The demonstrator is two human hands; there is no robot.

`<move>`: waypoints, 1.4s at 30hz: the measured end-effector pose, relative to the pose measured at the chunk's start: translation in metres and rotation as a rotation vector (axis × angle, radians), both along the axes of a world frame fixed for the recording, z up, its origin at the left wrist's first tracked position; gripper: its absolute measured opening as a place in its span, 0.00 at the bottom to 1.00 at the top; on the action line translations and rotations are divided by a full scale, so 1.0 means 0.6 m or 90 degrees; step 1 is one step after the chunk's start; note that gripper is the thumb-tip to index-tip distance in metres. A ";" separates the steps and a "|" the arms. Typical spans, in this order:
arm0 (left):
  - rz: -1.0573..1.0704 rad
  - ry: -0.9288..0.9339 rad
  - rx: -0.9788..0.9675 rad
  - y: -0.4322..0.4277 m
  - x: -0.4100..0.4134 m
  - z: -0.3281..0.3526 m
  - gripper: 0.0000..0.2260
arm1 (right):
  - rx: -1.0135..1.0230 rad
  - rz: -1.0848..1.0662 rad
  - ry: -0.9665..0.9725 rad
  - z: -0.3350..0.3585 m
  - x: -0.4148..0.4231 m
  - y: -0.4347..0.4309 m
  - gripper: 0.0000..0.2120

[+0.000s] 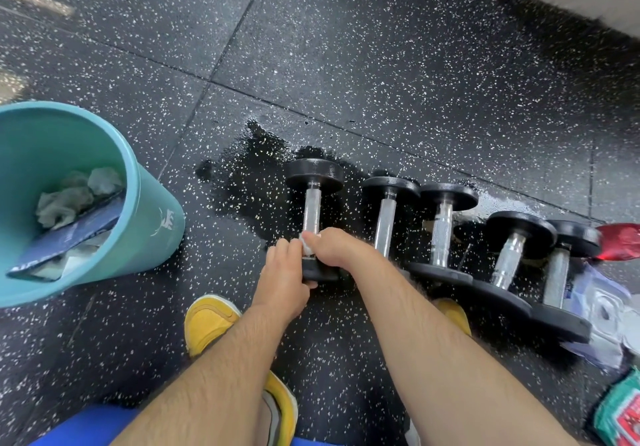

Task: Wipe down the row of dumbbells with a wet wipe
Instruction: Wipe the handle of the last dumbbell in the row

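your toes are close to a weight that can roll

your yellow shoes (207,321) are planted just short of the dumbbells, so anything that slips off its spot heads for your feet. your left hand (284,272) is wrapped round the near head of the leftmost dumbbell (311,210), steadying it. your right hand (334,248) is curled over the wet wipe (308,243), which is bunched against the near end of the chrome handle. i judge the grip to be the weak point: a damp handle and a wet palm can let the weight twist or roll if you scrub hard.

the wipe's size and how much of the bar it covers are hidden under your right hand, and your right fingers cannot be seen at all.

the other dumbbells (441,234) lie side by side to the right, heads nearly touching. knock one and its neighbours may shift. the near heads of the two beside your right arm are cut off by it.

a wipe pack (602,310) beside the last dumbbell and a red object (620,241) run off the frame edge; what the red thing is, i cannot tell.

further out, a wet patch (249,182) darkens the floor (381,64) under the first dumbbell. it looks slick, so mind your footing when you shuffle along. the teal bucket (138,182) on your left holds crumpled wipes.
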State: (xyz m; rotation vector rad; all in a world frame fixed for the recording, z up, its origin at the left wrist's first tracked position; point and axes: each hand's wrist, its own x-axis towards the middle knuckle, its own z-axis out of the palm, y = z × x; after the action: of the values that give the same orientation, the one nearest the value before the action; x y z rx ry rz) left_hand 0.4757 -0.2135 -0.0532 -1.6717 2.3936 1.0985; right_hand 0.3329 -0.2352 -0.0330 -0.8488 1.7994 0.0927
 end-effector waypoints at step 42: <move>0.006 0.029 0.050 -0.002 0.002 0.021 0.32 | -0.021 0.151 0.122 0.062 0.004 -0.015 0.19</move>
State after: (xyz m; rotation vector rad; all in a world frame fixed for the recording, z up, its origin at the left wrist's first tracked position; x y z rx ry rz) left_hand 0.4769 -0.2147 -0.0408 -1.6531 2.3382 1.2277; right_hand 0.3353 -0.2441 0.0041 -1.1065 1.8745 0.3078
